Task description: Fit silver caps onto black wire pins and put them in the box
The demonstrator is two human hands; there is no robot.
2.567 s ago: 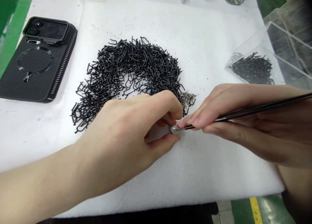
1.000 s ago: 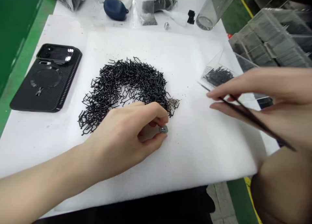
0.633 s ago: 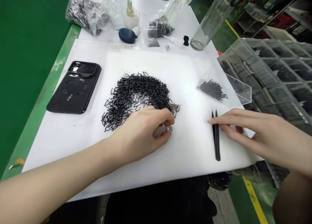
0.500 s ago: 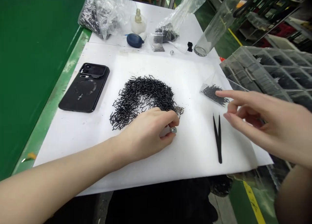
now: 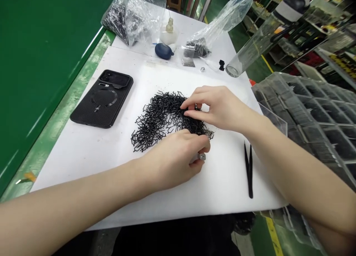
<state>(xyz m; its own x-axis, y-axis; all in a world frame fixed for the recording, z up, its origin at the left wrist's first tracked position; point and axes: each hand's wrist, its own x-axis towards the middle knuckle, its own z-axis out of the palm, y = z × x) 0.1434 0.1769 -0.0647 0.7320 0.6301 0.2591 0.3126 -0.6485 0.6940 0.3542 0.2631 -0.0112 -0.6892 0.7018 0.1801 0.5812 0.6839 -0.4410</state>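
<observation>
A loose arc-shaped pile of small bent black wire pieces [image 5: 155, 117] lies on the white sheet. My left hand [image 5: 178, 157] is closed at the pile's near side, holding a small grey metal part [image 5: 202, 157] whose end shows between thumb and curled fingers. Over the pile's right half is my right hand [image 5: 214, 105], its thumb and forefinger tips pinched close together at the black pieces. Whatever sits between those tips is too small to make out. Black tweezers [image 5: 249, 170] lie to the right, below my right forearm.
A black phone [image 5: 104, 98] lies at left. Farther back are a blue oval case [image 5: 164, 51], a bottle with a needle tip [image 5: 169, 31], plastic bags [image 5: 133, 18] of dark parts and a leaning glass tumbler [image 5: 241, 59]. Clear compartment boxes [image 5: 303, 104] stand at the right edge.
My right hand has moved left from the small bag of black pieces to the pile, its fingers drawing together. My left hand keeps its hold on the grey part. The view has shifted slightly.
</observation>
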